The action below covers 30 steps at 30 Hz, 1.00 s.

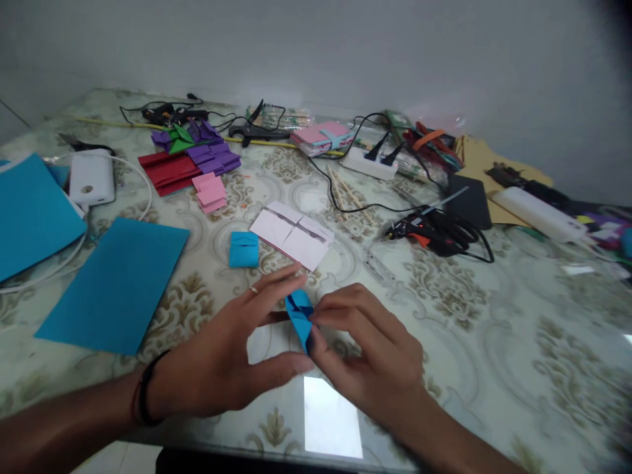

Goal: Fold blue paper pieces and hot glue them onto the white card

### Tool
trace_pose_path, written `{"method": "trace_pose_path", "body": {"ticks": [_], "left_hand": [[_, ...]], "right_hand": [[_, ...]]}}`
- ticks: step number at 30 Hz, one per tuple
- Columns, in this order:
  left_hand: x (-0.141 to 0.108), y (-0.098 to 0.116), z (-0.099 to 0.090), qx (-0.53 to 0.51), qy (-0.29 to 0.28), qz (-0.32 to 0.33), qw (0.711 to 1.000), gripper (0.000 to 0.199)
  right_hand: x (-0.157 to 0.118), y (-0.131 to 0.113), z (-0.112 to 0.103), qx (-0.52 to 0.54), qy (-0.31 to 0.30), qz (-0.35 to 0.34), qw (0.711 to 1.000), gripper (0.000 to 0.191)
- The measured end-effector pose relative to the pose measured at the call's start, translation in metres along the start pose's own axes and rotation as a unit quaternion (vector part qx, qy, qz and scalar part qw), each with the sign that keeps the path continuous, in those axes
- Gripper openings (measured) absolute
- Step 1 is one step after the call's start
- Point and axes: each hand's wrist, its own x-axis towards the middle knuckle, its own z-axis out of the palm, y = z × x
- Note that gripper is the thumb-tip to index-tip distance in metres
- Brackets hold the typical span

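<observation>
Right fingers [343, 320] pinching folded blue paper [299, 321] | left fingers [278, 294] spread around its ends, grip unclear

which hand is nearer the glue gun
Right: the right hand is on the near side of the glue gun, slightly to its left; the left hand is farther off, well to the left.

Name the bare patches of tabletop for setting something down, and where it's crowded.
The widest lies right of the right fingers, in front of the black glue gun. A narrower one separates the single blue sheet from the small folded blue square. Crowding runs along the back, around the purple papers and power strip.
</observation>
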Motion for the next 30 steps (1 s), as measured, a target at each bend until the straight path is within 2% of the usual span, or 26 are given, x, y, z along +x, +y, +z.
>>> {"method": "trace_pose_path", "body": {"ticks": [4,8,10,14,17,21,23,30], "left_hand": [[-0.002,0.001,0.0,0.079,-0.018,0.029,0.996,0.075],[0.0,0.003,0.0,0.089,-0.004,0.066,0.994,0.073],[0.002,0.001,0.002,0.076,0.016,0.063,0.995,0.066],[0.006,-0.005,0.007,0.043,0.061,0.009,0.997,0.044],[0.01,-0.006,0.007,0.009,0.076,-0.045,0.996,0.04],[0.014,-0.004,0.003,0.042,-0.01,-0.092,0.995,0.014],[0.014,-0.003,0.001,0.073,-0.035,-0.096,0.992,0.024],[0.009,0.001,0.001,0.157,0.025,-0.006,0.987,0.02]], "right_hand": [[0.0,-0.002,0.001,-0.026,-0.007,-0.027,0.999,0.021],[-0.001,-0.004,0.0,-0.037,-0.003,-0.044,0.998,0.023],[0.0,-0.006,0.0,-0.052,0.006,-0.047,0.998,0.023],[0.002,-0.008,0.002,-0.071,0.026,-0.062,0.995,0.022],[0.003,-0.008,0.003,-0.061,0.026,-0.078,0.995,0.022],[0.002,-0.007,0.003,-0.05,0.03,-0.087,0.994,0.021],[0.002,-0.006,0.002,-0.047,0.027,-0.087,0.995,0.022],[0.003,0.0,-0.002,-0.049,0.02,-0.082,0.995,0.028]]}}
